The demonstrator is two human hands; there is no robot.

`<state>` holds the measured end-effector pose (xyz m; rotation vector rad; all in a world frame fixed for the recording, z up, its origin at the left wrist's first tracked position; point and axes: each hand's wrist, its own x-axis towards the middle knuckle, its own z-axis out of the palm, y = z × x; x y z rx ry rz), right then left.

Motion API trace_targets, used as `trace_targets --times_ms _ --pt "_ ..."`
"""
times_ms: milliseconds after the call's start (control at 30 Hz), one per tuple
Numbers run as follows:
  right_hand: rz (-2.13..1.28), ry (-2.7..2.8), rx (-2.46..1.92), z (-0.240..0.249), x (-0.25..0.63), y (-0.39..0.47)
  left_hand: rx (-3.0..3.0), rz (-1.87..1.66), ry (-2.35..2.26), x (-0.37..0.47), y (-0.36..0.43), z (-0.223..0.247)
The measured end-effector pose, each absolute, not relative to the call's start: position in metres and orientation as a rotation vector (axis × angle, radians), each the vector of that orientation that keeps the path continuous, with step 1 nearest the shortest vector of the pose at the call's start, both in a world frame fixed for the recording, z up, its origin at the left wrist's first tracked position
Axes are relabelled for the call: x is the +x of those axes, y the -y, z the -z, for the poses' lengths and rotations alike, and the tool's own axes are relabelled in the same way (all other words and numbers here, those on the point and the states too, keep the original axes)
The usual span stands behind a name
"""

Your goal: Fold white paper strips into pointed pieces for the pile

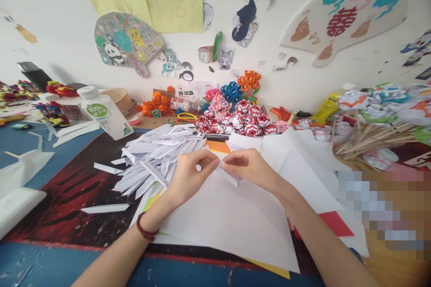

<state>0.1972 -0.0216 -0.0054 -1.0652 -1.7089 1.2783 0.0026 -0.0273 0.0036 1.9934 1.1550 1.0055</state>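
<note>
A blue table [43, 258] is carrying a large white sheet [229, 222], and a heap of folded paper strips [151, 150] is lying by its far left corner. Above the sheet, the left hand [193, 172] and right hand [251, 168] are pinching a single white strip [231, 178], fingertips nearly meeting.

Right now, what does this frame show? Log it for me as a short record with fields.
Left hand: fingertips pinched at one end of a white paper strip
Right hand: fingertips on the same strip
Left wrist: dark red band
Under the hands: large white sheet
Left of the hands: heap of folded strips
Farther back: red-and-white flowers, white bottle
</note>
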Motion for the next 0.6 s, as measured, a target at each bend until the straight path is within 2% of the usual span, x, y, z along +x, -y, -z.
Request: trace_targets --times_ms 100,367,600 --pt "-1.299 1.725 -1.084 0.0088 0.2002 0.0197 1.997 -1.016 -1.172 0.001 0.0255 -0.0038" --pt "-0.989 1.909 -1.127 0.0131 0.1967 0.02 2.111 -0.871 -1.158 0.0033 0.0253 -0.0038" --pt "-1.033 2.006 -1.224 0.0132 0.2048 0.0172 2.067 -0.958 -1.167 0.0031 0.0244 0.0029"
